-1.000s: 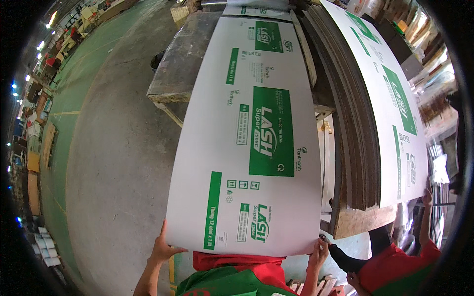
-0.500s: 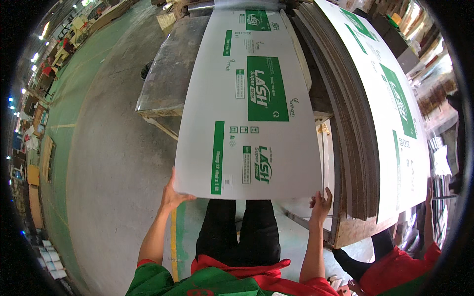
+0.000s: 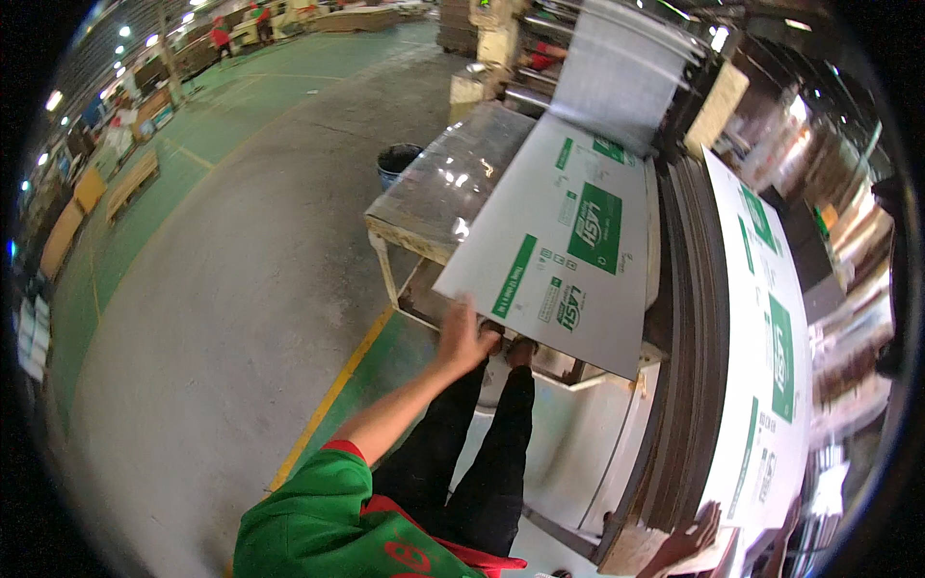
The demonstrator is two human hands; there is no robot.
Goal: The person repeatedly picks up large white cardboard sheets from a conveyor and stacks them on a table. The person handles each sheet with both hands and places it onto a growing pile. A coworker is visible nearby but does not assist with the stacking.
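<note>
A long white board sheet with green print (image 3: 617, 308) lies on a table, its far end at a machine. My left hand (image 3: 465, 339) is at the sheet's near left edge, fingers stretched and thumb apart, fingertips over the edge; whether they press on it I cannot tell. On the right stands a tall stack of brown-edged boards (image 3: 689, 318), with a similar white printed sheet (image 3: 730, 414) on top. My right hand (image 3: 689, 541) reaches to the near end of this stack, fingers stretched out at the top sheet's corner.
A clear film (image 3: 617, 77) hangs over rollers at the machine. The table (image 3: 438, 188) has a shiny top and pale legs. Beside it stands a dark bucket (image 3: 397, 162). Another person's arm (image 3: 785, 535) shows at the stack's near right. A yellow line (image 3: 337, 390) crosses the floor.
The sheet has moved away from me onto the table. My left hand has loosened from its corner, and my right hand has gone from the sheet to the stack. My view has turned.
</note>
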